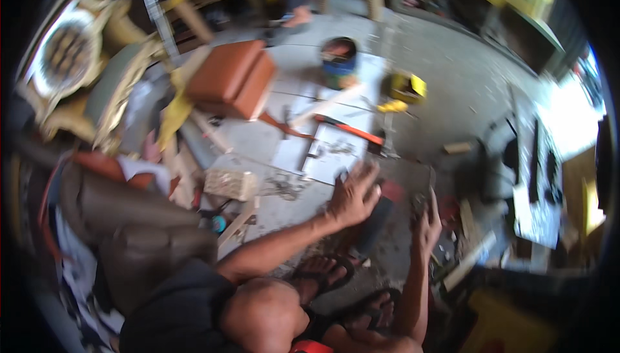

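Pale floor tiles (298, 87) bear orange-brown, smooth-covered padded block (226, 76). Long, slim orange-and-black tool (354, 131) lies beyond left hand (355, 197), apart from it; likely stiff, fairly light, best gripped mid-length. Left fingers spread wide, seemingly empty. Right hand (425, 227) blurred: index extended, cannot tell whether holding anything.

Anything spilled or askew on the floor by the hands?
Yes: small dark debris lies strewn over the pale tiles, left of the left hand, and a wood strip lies loose beside the speckled block. That looks untidy; blur hides finer detail.
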A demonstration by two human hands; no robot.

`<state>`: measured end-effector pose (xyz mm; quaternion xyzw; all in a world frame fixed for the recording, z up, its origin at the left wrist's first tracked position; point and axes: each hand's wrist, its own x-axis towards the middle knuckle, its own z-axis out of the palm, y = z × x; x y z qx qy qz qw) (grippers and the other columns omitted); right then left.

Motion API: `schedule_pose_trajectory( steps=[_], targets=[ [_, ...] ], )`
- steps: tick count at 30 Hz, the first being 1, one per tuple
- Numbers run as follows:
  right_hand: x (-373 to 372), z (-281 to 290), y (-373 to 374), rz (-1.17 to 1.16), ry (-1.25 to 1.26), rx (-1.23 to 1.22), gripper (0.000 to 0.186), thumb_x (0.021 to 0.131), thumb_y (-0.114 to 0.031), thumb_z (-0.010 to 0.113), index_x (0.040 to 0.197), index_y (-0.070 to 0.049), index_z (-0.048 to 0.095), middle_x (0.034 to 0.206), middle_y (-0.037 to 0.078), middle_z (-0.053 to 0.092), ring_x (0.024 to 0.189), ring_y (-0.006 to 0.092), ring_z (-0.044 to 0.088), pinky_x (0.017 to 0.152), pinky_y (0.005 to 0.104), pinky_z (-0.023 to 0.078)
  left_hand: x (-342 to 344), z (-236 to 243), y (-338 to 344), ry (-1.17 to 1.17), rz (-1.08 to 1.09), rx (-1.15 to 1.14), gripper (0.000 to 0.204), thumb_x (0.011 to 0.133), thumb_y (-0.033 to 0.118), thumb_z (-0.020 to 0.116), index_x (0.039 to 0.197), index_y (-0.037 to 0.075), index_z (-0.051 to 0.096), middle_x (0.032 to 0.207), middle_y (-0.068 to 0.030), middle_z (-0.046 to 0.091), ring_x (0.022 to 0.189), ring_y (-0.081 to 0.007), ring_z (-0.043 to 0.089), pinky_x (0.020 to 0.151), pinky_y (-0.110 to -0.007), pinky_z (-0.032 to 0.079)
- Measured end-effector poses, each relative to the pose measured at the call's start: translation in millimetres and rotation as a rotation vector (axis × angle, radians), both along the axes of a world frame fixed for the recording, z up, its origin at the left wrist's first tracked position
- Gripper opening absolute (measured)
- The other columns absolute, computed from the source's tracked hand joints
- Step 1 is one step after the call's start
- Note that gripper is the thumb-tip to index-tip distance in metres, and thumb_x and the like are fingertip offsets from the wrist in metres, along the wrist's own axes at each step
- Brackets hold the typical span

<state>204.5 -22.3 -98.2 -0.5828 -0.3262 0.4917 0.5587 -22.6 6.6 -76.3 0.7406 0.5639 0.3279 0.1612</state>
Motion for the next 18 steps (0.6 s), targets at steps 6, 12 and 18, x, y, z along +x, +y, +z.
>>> schedule_pose_trajectory(
  steps=[6, 12, 18],
  targets=[
    [-16, -37, -87, 0.081, -0.037, -0.235, 0.054, 0.109, -0.032, 0.057, 0.158, -0.011, 0.047, 0.078, 0.003, 0.062, 0.054, 0.0063, 0.047, 0.046, 0.0242, 0.035, -86, -14, -84, -0.121, 0.012, -0.561, 0.059, 0.101, 0.036, 0.063, 0.148, 0.003, 0.056, 0.137, -0.0284, 0.064, 0.129, -0.0466, 0.061, 0.105, -0.049, 0.052],
    [-6, -38, -109, 0.05, -0.029, -0.292, 0.05, 0.107, -0.028, 0.06, 0.153, -0.01, 0.051, 0.081, 0.005, 0.063, 0.054, 0.0073, 0.051, 0.044, 0.0237, 0.037, -204, -58, -42, -0.432, 0.375, -0.311, 0.043, 0.098, 0.037, 0.07, 0.131, 0.009, 0.071, 0.124, -0.018, 0.074, 0.111, -0.0297, 0.073, 0.096, -0.041, 0.056],
    [13, 3, -114, 0.0, -0.19, -0.279, 0.041, 0.105, -0.026, 0.061, 0.144, -0.011, 0.057, 0.082, 0.004, 0.063, 0.056, 0.0069, 0.051, 0.046, 0.0229, 0.038, -363, -39, 74, -0.355, 1.347, -0.05, 0.049, 0.096, 0.031, 0.057, 0.137, 0.006, 0.065, 0.127, -0.0259, 0.07, 0.117, -0.0443, 0.067, 0.105, -0.049, 0.05]
  ],
)
